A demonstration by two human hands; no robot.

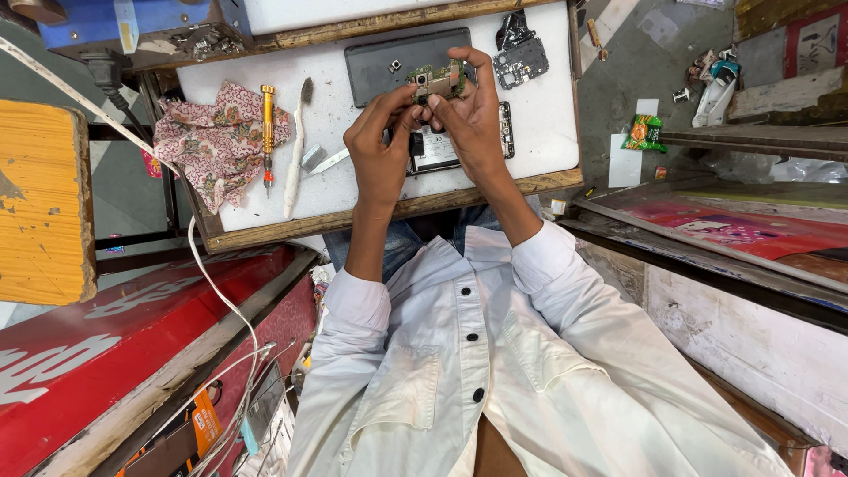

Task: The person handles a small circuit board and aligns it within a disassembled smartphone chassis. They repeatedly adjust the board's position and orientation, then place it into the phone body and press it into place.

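Head view, landmark: white worktop (548,115), wood-framed, in front of the person.
Circuit board (437,82): small, greenish, held in the air above the worktop's middle.
Left hand (382,146): fingertips pinched on the board's near-left edge.
Right hand (473,115): fingers wrapped over the board's right side; both hands meet on it.
Opened phone (442,146): flat on the worktop beneath the hands.
Dark back cover (389,62): at the worktop's far edge.
Screwdriver (267,132), brush (296,146): on the worktop's left part, beside a floral cloth (216,141).
Risk: fingertip-only grip; a slip likely drops the board onto the opened phone; squeezing could flex it.
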